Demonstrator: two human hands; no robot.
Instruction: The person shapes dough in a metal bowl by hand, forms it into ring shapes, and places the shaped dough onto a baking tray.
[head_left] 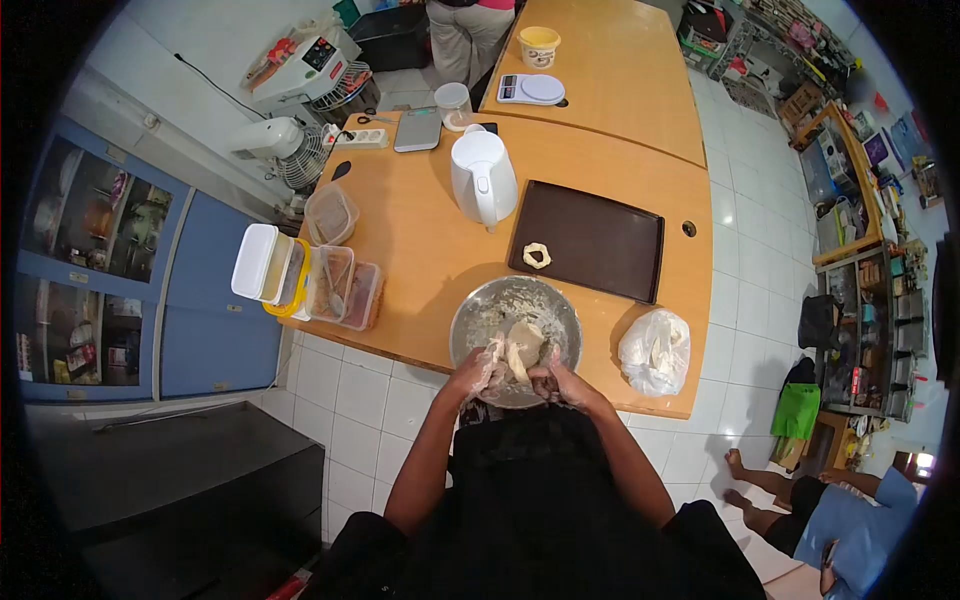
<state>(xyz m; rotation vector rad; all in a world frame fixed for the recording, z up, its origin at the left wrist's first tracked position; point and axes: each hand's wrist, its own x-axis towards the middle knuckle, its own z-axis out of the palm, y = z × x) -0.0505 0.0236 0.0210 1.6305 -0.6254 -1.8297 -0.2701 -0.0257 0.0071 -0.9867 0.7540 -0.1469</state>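
Observation:
A metal bowl (572, 312) with flour-dusted inner walls stands at the table's front edge, with pale dough (523, 341) in it. My left hand (484, 368), coated with flour and dough, is closed on the dough's left side, where a strip of it rises toward the near rim. On the right, my right hand (556, 381) is at the bowl's near rim with its fingers curled in; what they hold, if anything, is hidden. Behind the bowl, a dark baking tray (600, 235) bears a small ring of dough (537, 255) near its left front corner.
Right of the bowl lies a plastic bag (655, 352) with pale contents. A white kettle (483, 178) stands behind, and plastic containers (345, 288) are at left. Farther back are scales (417, 129) and a tub (539, 48). One person stands behind the table; another sits at lower right.

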